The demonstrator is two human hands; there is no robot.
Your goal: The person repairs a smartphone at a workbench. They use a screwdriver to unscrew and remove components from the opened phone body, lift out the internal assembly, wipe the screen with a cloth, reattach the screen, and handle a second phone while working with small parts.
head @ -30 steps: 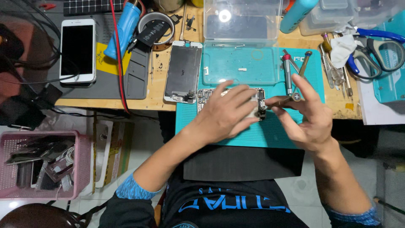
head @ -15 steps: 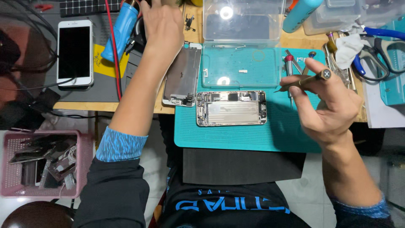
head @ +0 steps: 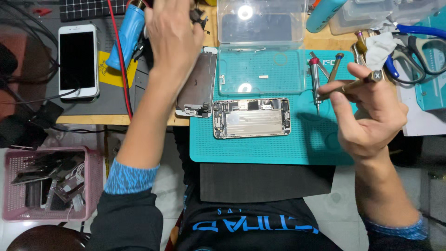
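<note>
A teal work mat (head: 297, 148) on a wooden bench carries an opened phone chassis (head: 252, 117), its screen panel (head: 197, 86) already lifted off and lying face down just beside it, touching its left edge; reassembly or further stripping looks unfinished. A clear parts box (head: 262, 46) sits behind the chassis, an intact white phone (head: 78, 61) well apart at left. The left hand (head: 172, 39) reaches to the bench's far edge, fingers curled over small dark parts; whether it grips any cannot be told. The right hand (head: 367, 114) pinches a brass screwdriver (head: 353, 85) above the mat's right side
</note>
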